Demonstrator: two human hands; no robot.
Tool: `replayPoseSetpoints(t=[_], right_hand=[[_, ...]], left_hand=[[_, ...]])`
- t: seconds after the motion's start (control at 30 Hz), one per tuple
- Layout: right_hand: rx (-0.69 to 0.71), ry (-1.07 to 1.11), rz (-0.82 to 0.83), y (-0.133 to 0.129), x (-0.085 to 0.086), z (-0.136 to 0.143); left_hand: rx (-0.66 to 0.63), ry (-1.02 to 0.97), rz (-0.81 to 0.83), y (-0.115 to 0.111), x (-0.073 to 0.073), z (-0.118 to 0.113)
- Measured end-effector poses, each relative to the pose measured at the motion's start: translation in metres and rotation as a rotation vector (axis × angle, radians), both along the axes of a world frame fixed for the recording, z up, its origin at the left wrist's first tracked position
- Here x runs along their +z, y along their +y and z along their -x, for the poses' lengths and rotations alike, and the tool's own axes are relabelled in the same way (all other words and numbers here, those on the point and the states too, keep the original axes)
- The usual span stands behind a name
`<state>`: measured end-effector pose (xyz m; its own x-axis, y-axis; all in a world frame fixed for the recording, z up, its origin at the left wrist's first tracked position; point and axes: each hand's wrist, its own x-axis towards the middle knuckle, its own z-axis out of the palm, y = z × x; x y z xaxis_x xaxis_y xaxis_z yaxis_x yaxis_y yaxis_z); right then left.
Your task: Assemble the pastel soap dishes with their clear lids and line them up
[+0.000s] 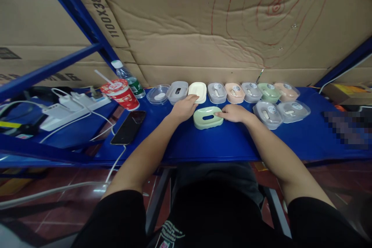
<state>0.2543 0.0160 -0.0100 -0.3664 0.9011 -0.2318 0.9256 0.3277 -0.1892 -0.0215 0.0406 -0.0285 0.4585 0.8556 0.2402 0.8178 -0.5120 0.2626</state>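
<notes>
Near the worktop's (232, 143) back edge, the left hand (185, 108), fingers loosely spread, touches the cream rounded plastic piece (198, 91). To its right, the right hand (233, 113), partly closed, has fingertips on the pale-green oval plastic piece with a slot (208, 122), nearer the front edge.

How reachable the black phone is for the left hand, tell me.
Probably yes: the black phone lies uncovered beside the left forearm, though the left hand is at the cream container.
</notes>
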Motion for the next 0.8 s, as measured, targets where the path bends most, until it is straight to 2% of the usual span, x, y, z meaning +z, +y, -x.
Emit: replayPoseSetpoints(t=[0.1, 0.47, 0.67, 0.8], right_hand=[[-0.006, 0.000, 0.004, 0.000, 0.000, 0.000], [-0.019, 0.012, 0.009, -0.001, 0.001, 0.001], [-0.011, 0.037, 0.013, 0.001, 0.000, 0.001], [-0.009, 0.099, 0.009, 0.003, -0.002, -0.001]], left_hand=[[0.002, 0.014, 0.036, 0.005, -0.005, 0.001], [0.000, 0.036, 0.002, 0.017, -0.012, 0.004], [0.015, 0.027, -0.017, 0.017, -0.008, 0.002], [-0.020, -0.066, -0.047, 0.013, -0.001, 0.008]])
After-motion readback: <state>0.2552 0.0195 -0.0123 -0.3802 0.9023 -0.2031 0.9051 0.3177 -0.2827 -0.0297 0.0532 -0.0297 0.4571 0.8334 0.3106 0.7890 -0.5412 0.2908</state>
